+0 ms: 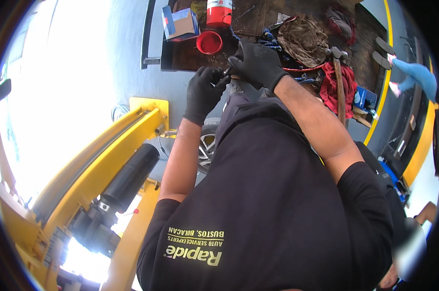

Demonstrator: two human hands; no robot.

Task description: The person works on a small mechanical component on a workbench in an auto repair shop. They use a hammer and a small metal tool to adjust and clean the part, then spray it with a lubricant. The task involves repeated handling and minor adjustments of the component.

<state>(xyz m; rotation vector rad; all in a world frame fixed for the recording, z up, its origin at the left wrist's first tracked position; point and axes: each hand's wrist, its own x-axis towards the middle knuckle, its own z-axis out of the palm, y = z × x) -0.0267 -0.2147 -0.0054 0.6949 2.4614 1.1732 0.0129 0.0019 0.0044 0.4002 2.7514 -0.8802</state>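
My left hand (204, 94), in a black glove, has its fingers curled at a small shiny metal piece (226, 72), too small to name, at the front edge of a dark, stained workbench (258, 14). My right hand (256, 65), also gloved in black, reaches over the same piece with bent fingers, which partly hide it. Just beyond them stand a red cup (209, 42), a red and white canister (218, 14) and an open blue box (180, 25). A hammer (339, 87) lies to the right on a red cloth (328, 94), near a crumpled brown rag (302, 41) and blue cords (270, 39).
A yellow lift frame (88, 179) with a black cylinder (130, 179) fills the lower left. A wheel (207, 148) is behind my left forearm. Another person's legs (413, 77) show at the right, and another person's arm (425, 216) at the lower right.
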